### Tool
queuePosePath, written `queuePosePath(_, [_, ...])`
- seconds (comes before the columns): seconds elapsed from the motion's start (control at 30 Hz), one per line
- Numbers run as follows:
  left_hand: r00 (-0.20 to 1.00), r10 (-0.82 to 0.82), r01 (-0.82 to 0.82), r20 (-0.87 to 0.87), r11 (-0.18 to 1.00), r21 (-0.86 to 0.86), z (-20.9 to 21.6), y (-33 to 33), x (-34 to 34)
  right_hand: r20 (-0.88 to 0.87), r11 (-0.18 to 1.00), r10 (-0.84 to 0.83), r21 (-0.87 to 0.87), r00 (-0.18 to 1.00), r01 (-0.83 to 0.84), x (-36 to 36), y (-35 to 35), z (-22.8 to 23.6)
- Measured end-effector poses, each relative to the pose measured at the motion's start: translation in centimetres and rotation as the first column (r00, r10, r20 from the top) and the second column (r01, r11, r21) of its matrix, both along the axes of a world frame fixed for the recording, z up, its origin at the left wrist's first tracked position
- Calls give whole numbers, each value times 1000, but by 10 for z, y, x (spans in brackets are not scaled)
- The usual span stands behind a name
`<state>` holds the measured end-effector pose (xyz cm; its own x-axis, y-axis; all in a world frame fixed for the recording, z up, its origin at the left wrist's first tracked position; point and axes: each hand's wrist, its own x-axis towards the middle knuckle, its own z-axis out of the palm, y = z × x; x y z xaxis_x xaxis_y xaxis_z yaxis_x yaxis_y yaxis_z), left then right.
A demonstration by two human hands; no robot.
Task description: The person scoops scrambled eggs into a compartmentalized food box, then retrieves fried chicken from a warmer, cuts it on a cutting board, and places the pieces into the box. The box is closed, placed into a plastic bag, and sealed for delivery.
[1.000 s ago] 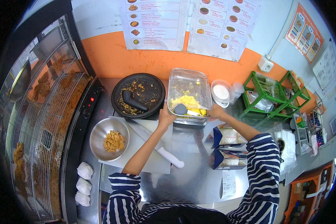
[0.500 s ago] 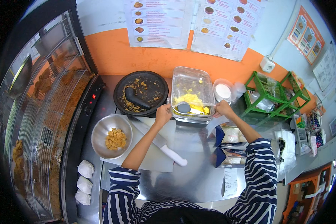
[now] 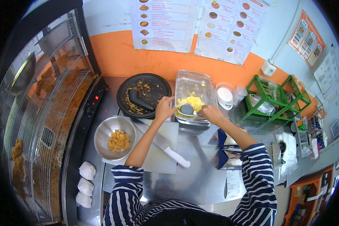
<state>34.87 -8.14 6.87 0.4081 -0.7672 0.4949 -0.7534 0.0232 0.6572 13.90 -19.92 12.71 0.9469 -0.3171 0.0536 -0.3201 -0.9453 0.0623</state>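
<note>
In front of me stands a clear rectangular container [image 3: 206, 80] with crumbly yellow food [image 3: 192, 101] in it, on top of another shallow clear dish or tray. My left hand [image 3: 164, 109] grips the container's rim at the near left corner, fingers bent over it. Reaching over the near side, my right hand [image 3: 211, 113] has its fingers closed beside a dark grey round piece [image 3: 187, 109] among the food; what they hold is hidden. Left of the container is a black stone mortar [image 3: 162, 83] with a black pestle [image 3: 138, 100] and brown crumbs.
A knife [image 3: 167, 147] with a white handle lies on a white cutting board [image 3: 160, 165]. Nearby are a metal bowl [image 3: 100, 135] of brown food, white wrapped bundles [image 3: 85, 186], a glass display case [image 3: 45, 132], green baskets [image 3: 265, 100], a white-filled tub [image 3: 224, 94] and dark blue boxes [image 3: 223, 158].
My right hand has left the container's right corner and moved left, over its near side beside the grey piece. My left hand stays at the left corner.
</note>
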Motion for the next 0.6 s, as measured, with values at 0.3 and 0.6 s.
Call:
queuePosePath(0.3, [990,-106,133,-97,935,330,53,0,2,-134,986,-166,-45,977,161,32,-6,-10])
queuePosePath(0.6, [796,-71,-118,601,956,269,71,-3,-21,-245,942,-255,153,935,298,34,-19,8])
